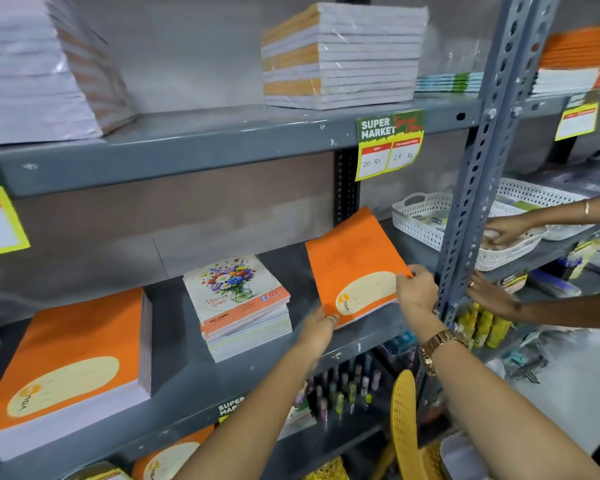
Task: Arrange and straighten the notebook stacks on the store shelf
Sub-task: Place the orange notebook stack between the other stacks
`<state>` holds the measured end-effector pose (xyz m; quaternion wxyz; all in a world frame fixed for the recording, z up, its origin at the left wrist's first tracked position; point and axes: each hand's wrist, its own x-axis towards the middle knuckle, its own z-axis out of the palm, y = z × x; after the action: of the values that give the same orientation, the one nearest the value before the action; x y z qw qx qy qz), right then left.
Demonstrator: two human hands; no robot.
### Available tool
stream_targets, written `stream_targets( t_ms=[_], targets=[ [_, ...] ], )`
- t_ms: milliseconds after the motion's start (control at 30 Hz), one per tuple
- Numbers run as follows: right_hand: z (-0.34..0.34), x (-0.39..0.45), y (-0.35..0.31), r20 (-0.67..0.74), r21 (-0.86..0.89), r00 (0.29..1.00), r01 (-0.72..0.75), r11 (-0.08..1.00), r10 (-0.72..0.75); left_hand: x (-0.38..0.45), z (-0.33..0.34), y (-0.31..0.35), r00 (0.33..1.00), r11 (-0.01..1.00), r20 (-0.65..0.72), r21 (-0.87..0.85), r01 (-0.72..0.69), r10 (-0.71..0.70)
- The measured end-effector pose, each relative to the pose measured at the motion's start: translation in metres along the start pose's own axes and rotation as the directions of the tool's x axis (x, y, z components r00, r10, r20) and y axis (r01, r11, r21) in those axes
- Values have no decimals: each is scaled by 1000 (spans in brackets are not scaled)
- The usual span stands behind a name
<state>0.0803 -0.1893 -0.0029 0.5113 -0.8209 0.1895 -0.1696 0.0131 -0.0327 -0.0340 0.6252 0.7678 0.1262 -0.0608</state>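
From the head camera, both hands hold one small stack of orange notebooks [355, 268] at the right end of the middle shelf [187, 372], close to its front edge and just beside the grey upright post [478, 188]. The stack sits skewed, its far corner swung toward the back wall.

The likely trouble: its near edge lies close to the shelf's front lip, so a hard pull or twist could drag the notebooks off the edge, or fan the top covers apart. Pushing right could jam the corner against the post.

The left hand [317, 329] is closed on the stack's near left corner, fingers curled over the cover. The right hand [417, 289] pinches the right near corner, thumb on top.

The flower-cover stack [238, 306] sits mid-shelf, slightly fanned, and a bigger orange stack [70, 368] lies at the left end.
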Motion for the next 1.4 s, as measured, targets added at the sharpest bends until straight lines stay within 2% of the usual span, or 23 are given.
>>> stream_targets(
  t_ms=[133,300,567,700,867,1067,1233,1400],
  targets=[
    [-5,-5,-21,6,140,999,-51,989,51,-8,-16,22,988,984,-155,-174,-24,-3],
    [7,-30,-43,73,284,993,-112,952,95,-29,-53,43,946,903,-324,-415,-113,-31],
    [54,-101,-82,218,318,975,-123,940,54,-73,-137,25,884,866,-455,-480,-140,-109],
    [84,-143,-100,371,343,928,-162,925,24,-99,-183,10,823,872,-556,-455,-181,-119],
    [121,-200,-117,581,373,813,-214,903,-47,-132,-247,-17,750,889,-640,-426,-165,-168],
    [159,-266,-130,718,348,695,-321,881,-30,-166,-308,-53,647,921,-743,-355,-163,-171],
    [181,-305,-131,805,328,593,-394,858,-35,-182,-348,-81,570,953,-799,-289,-87,-190],
    [204,-320,-118,779,280,627,-371,885,17,-179,-368,-96,579,973,-796,-229,-20,-176]
  ],
)
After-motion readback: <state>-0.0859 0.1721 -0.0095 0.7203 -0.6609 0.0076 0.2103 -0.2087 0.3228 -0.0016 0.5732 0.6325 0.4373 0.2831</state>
